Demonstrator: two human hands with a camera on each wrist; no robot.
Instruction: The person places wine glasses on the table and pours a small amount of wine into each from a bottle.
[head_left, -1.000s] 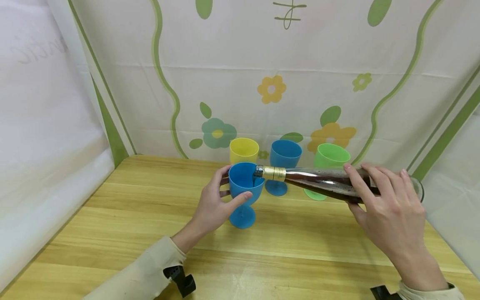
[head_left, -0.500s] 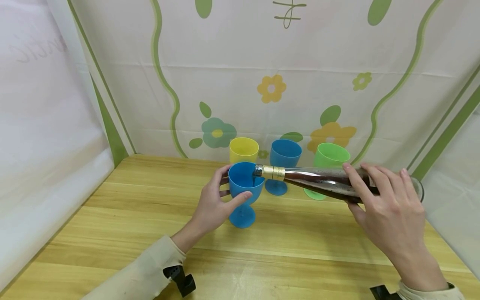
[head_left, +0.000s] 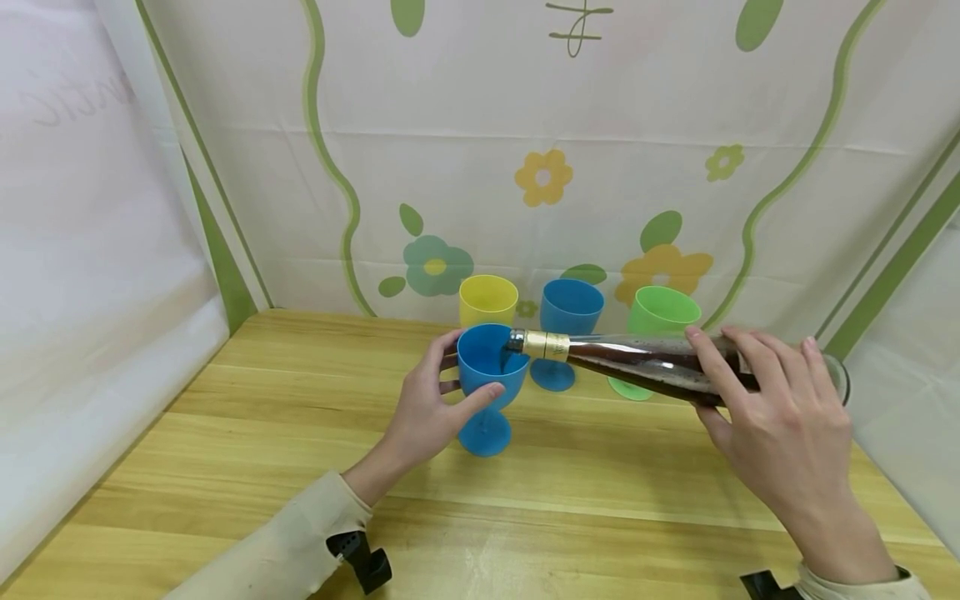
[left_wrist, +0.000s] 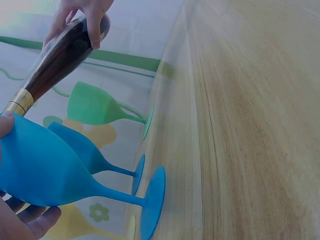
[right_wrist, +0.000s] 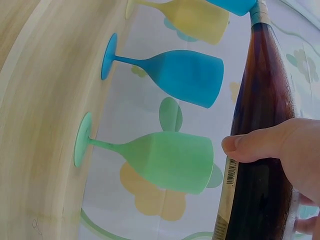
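My left hand (head_left: 431, 408) grips the bowl of a blue goblet (head_left: 491, 383), thumb across the front and fingers round the back. The goblet is upright, its foot low over the wooden table. With my right hand (head_left: 787, 425) I hold a dark glass bottle (head_left: 637, 358) by its body, tilted almost level. Its gold-banded neck reaches over the goblet's right rim, and dark liquid (head_left: 505, 360) runs from the mouth into the bowl. The right wrist view shows my thumb (right_wrist: 255, 145) pressed along the bottle's side, near a label with a barcode. How full the goblet is stays hidden.
Behind the held goblet stand a yellow goblet (head_left: 487, 300), a second blue goblet (head_left: 572, 308) and a green goblet (head_left: 660, 312), in a row along the back of the wooden table (head_left: 300, 400). A flower-printed curtain (head_left: 465, 183) hangs right behind them.
Both hands, the bottle and the goblet keep their places. The dark stream keeps running and leans slightly further left at the bottle's mouth.
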